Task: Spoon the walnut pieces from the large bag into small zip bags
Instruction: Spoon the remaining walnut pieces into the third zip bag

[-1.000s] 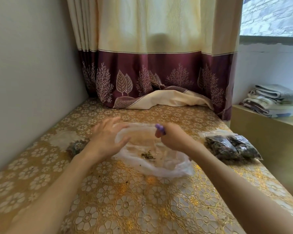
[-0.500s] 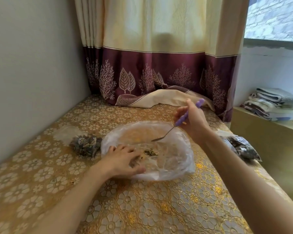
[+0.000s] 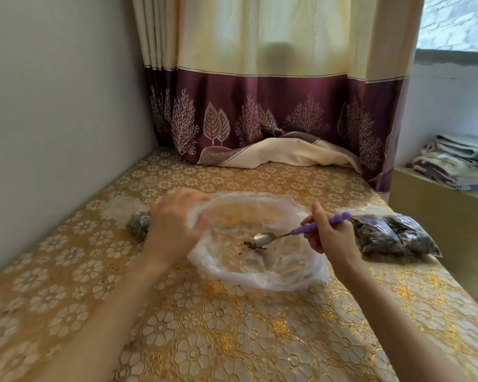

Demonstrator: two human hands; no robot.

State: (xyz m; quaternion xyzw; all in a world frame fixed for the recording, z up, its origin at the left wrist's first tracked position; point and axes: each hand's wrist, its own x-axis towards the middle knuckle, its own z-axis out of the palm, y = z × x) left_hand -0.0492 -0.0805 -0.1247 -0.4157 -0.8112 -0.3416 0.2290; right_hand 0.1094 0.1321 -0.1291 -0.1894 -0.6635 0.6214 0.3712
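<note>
Spoon [image 3: 293, 233] in right hand [image 3: 329, 238] — scraping bag [image 3: 260, 271].

Large bag [image 3: 260, 268]: thin, clear, crinkled plastic film. Spoon [image 3: 287, 235]: polished metal bowl, matt purple ribbed plastic handle. Table cover [image 3: 232, 340]: glossy embossed gold floral vinyl. Filled zip bags [image 3: 392, 235] at 3 o'clock: clear glossy plastic. Curtain [image 3: 273, 111]: satin-sheen cloth.

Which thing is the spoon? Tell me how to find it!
Find the big clear plastic bag in the middle of the gold flowered table. The right hand holds the spoon over it, its bowl down in the bag. It is the only thing with a bumpy purple handle.
</note>
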